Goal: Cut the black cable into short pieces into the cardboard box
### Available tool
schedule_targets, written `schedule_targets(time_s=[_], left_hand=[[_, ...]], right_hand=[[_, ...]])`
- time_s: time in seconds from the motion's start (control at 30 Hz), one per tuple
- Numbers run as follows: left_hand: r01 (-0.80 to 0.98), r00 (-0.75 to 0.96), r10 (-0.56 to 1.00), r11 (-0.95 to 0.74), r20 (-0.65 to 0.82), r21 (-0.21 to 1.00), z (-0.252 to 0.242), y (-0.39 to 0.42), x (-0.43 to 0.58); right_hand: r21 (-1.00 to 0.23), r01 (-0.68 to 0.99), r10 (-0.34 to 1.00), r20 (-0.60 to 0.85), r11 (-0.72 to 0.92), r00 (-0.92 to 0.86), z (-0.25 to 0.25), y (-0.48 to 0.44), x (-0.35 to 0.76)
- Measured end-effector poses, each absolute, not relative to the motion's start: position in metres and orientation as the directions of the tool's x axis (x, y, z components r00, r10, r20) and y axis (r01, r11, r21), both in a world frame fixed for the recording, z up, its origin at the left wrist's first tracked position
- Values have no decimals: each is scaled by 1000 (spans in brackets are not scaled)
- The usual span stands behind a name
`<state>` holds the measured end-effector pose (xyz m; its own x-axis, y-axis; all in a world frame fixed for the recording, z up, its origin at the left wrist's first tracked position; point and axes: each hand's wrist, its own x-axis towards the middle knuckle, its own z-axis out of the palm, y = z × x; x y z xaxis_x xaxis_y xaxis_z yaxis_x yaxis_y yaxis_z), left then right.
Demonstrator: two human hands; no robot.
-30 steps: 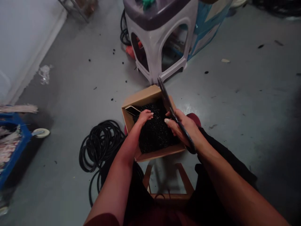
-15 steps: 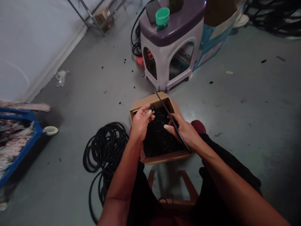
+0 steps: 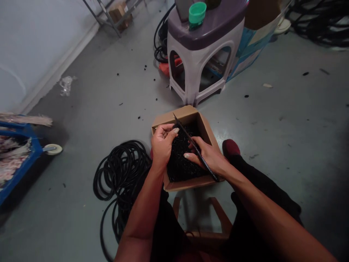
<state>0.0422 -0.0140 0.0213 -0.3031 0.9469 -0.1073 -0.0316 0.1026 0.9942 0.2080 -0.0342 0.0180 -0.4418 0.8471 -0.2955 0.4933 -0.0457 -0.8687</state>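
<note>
In the head view, my left hand (image 3: 163, 143) is pinched over the far left part of an open cardboard box (image 3: 209, 133). A small black piece (image 3: 176, 126) shows at its fingertips; its kind is too small to make out. My right hand (image 3: 205, 155) grips a long, thin, dark tool with a pointed tip (image 3: 205, 164), slanting from the wrist toward the far left. The tool's tip reaches just past the left fingertips; I cannot tell whether it touches the piece. Below both hands, many small black pieces (image 3: 181, 165) fill the box.
Coiled black cable (image 3: 120, 171) lies left of the box. Ahead stands a plastic stool (image 3: 191, 62) with a green cup (image 3: 197, 14) on it. A blue box (image 3: 242, 62) is behind the stool, and a blue wheeled cart (image 3: 36, 145) is at far left.
The tool's tip has shifted left and nearer, to the left fingertips, as my right hand moved slightly left. My left hand stays pinched. The camera view has shifted a little.
</note>
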Motion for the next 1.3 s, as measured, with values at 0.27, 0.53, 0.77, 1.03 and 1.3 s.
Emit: schedule_targets(time_s=[0.27, 0.53, 0.77, 1.03, 1.3], left_hand=[[86, -267, 963, 58, -33, 995, 22, -15, 46], [252, -232, 973, 53, 7, 966, 24, -14, 48], [302, -230, 973, 53, 19, 952, 23, -13, 49], [359, -206, 978, 36, 42, 932, 26, -14, 49], [360, -219, 974, 28, 55, 933, 26, -15, 47]], right_hand=[[-895, 444, 832, -283, -49, -477, 24, -35, 209], [-889, 446, 824, -331, -108, -460, 24, -36, 214], [-911, 390, 816, -323, -132, -479, 22, -37, 216], [-906, 401, 810, -333, -135, -482, 20, -37, 214], [-912, 377, 809, -343, -164, -477, 20, -37, 212]])
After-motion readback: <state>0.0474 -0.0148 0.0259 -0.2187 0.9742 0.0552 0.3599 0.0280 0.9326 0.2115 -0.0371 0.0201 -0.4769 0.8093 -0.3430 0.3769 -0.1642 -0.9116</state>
